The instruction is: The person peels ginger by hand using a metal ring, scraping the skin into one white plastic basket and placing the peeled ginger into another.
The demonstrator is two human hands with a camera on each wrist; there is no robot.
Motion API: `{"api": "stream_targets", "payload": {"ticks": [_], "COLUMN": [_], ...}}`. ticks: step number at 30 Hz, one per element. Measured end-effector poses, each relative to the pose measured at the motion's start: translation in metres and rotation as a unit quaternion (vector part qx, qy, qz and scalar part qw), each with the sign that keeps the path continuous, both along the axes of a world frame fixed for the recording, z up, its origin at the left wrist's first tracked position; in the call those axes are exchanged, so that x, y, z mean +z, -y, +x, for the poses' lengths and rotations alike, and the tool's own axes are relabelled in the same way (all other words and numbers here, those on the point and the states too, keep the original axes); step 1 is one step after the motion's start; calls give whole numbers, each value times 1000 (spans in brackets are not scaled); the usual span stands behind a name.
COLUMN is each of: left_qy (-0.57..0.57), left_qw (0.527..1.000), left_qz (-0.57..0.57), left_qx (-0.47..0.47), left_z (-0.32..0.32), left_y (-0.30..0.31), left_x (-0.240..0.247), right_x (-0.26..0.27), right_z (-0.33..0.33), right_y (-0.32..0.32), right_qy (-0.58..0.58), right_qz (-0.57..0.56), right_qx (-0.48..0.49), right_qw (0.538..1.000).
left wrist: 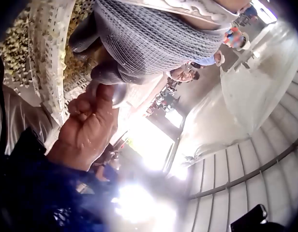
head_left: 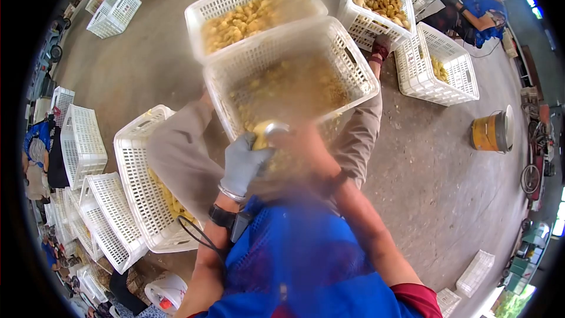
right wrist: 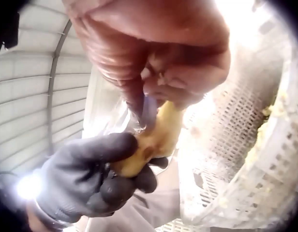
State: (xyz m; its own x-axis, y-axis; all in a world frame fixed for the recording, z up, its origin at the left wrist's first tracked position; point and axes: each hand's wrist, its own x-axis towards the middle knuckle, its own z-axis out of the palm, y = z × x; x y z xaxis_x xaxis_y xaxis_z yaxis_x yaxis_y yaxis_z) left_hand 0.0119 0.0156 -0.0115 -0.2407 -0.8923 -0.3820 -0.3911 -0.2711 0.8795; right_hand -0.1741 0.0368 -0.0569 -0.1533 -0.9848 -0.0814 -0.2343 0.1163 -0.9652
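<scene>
My left hand [head_left: 242,165] wears a grey glove and grips a knobbly yellow root [right wrist: 163,128], which looks like peeled ginger with brown spots. Bare and blurred in the head view, my right hand [head_left: 300,144] pinches a shiny metal tool [right wrist: 150,110] with a rounded edge against the root; I cannot tell what kind it is. Both hands meet over the near rim of a white slatted crate [head_left: 220,91] between the legs. Yellow scraps and pieces lie inside it. Directly beyond stands another white crate [head_left: 191,20], holding many yellow roots.
A crate of browner roots [head_left: 379,0] stands ahead to the right, beside a crate [head_left: 438,91] with a few yellow pieces. More white crates [head_left: 126,171] line the left. A yellow bucket [head_left: 487,132] stands right. Another person [head_left: 485,15] sits at the far right.
</scene>
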Motion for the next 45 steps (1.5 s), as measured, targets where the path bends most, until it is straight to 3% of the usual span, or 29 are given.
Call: {"api": "stream_targets", "payload": {"ticks": [3, 5, 9, 10, 12, 15, 18, 19, 22, 23, 25, 26, 28, 29, 32, 34, 35, 38, 40, 42, 45], "left_qy": [7, 81, 112, 100, 73, 155, 147, 151, 122, 149, 102, 79, 88, 100, 122, 116, 99, 68, 49, 42, 18], "left_qw": [999, 990, 963, 970, 982, 939, 974, 963, 973, 944, 980, 991, 982, 975, 960, 961, 965, 988, 993, 991, 998], "left_qz": [-44, -116, -245, -219, -169, -300, -169, -222, -191, -289, -168, -108, -167, -196, -248, -247, -241, -142, -108, -123, -54], "left_qx": [3, -10, -30, -35, -38, -66, -19, -36, -36, -55, -24, -5, -11, -23, -42, -35, -26, -1, -5, -17, 21], "left_z": [0, 4, 1, 1, 3, 15, 26, 23, 3, 6, 13, 18, 25, 24, 6, 6, 10, 9, 3, 9, 8], "left_y": [-5, -3, -4, -5, -4, -2, 2, 3, -4, -3, -3, -3, -2, -2, -1, -4, -5, -8, -3, -2, -6], "left_x": [-5, -6, -7, -7, -5, -8, 3, 1, 6, 1, 8, 10, -8, -11, 8, 11, 5, 14, 15, 3, 7], "right_x": [-3, 17, 17, 11, 3, 7, -5, -5, 4, 3, -11, -16, -25, -8, 14, -13, 13, 20, 23, 9, -6], "right_z": [-8, -1, 2, 7, 4, -17, -33, -32, -10, -9, -16, -23, -37, -26, -13, -24, -37, -28, -12, -13, -13], "right_y": [5, 2, 2, 4, 7, 7, 11, 12, 9, 10, 18, 20, 24, 19, 20, 34, 35, 30, 26, 28, 31], "right_qy": [-59, -111, 69, 84, 40, -92, -101, -76, -43, -69, -150, -104, -13, -47, -60, -18, 52, 65, -7, -51, -61], "right_qz": [15, 3, -19, -38, -18, 52, 22, 7, -50, -40, 11, 17, 29, -10, -66, 7, 67, 10, -82, -71, -82], "right_qx": [-13, -57, -26, -17, -5, -35, -50, -13, 32, 15, -38, -45, -61, -12, -12, -125, -127, 14, 32, 49, 55], "right_qw": [998, 992, 997, 996, 999, 994, 993, 997, 997, 997, 988, 993, 998, 999, 996, 992, 988, 998, 996, 995, 993]}}
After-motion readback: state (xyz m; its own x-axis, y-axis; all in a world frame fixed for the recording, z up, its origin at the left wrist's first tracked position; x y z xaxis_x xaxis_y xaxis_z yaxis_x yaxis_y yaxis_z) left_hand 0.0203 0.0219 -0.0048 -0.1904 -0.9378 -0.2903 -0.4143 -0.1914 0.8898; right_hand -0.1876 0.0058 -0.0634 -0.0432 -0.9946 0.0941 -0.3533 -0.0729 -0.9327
